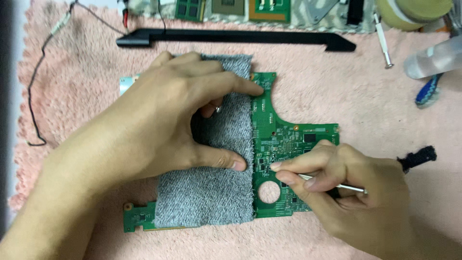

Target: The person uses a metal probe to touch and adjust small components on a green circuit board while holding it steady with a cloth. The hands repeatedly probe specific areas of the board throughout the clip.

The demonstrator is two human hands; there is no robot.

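The left hand (159,115) is pressing flat, fingers spread, on a grey cloth (207,192) covering the green circuit board (284,139), which is lying under both hands with its long axis running left to right. The right hand (346,192) is pinching a thin metal tool (349,188), tip touching the board's bare part just beside the left thumb.

Black plastic strip (236,37), screwdriver (382,41), clear bottle (433,58), thin black wire (41,72) on pink mat (361,91)
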